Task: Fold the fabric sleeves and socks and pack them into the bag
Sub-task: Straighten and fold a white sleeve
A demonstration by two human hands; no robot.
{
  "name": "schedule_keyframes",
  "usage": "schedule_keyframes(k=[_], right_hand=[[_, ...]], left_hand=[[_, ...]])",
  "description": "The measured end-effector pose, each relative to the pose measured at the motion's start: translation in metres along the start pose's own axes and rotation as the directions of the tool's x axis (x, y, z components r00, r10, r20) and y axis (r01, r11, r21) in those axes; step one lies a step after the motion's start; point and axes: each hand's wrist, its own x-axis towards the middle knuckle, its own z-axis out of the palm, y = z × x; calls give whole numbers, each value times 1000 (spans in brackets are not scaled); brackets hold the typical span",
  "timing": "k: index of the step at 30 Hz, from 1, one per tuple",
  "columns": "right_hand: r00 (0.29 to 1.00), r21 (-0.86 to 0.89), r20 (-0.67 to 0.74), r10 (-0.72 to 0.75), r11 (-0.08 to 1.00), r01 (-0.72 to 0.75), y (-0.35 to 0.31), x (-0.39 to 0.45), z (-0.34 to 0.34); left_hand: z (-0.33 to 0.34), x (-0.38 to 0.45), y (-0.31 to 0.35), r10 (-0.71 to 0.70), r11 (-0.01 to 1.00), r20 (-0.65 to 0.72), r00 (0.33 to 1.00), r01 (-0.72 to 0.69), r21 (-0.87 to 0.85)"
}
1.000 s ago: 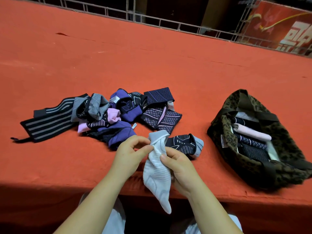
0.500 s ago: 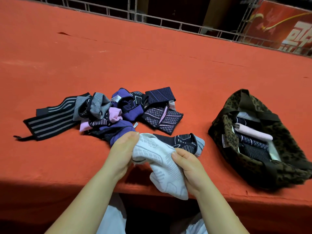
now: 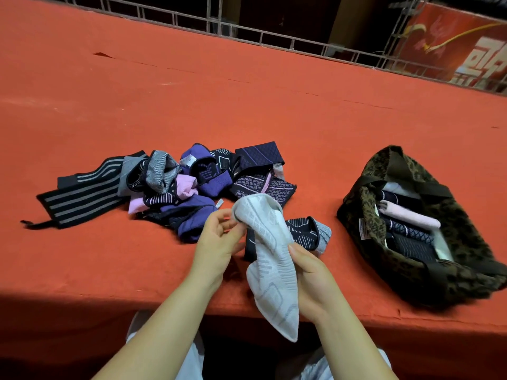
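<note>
Orange table unchanged — white sock now hangs lengthwise, both hands' fingers still pinching it.

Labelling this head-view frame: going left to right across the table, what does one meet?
Striped sleeve → purple pile → left hand → white sock → right hand → bag.

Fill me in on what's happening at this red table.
A person is sorting socks and fabric sleeves. Both hands hold one white sock above the table's near edge: the left hand pinches its upper end, the right hand grips its side. It isn't folded yet. A loose pile of purple, pink and striped pieces lies to the left on the red table. The leopard-print bag on the right already holds several folded items.
</note>
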Motion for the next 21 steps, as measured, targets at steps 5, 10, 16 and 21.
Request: schedule_keyframes(k=[5, 10, 16, 21], right_hand=[[999, -33, -41, -4, 999, 3, -7, -7, 4], [860, -692, -309, -405, 716, 89, -11, -9, 1], [809, -942, 24, -587, 259, 216, 0, -13, 34], [791, -923, 68, -608, 262, 281, -6, -9, 42]], left_hand=[[4, 1, 4, 4, 998, 25, 1000, -6, 57], [-10, 3, 16, 35, 965, 27, 999, -41, 260], [-2, -7, 33, 232, 789, 188, 954, -298, 537], [5, -22, 50, 303, 778, 224, 926, -376, 503]])
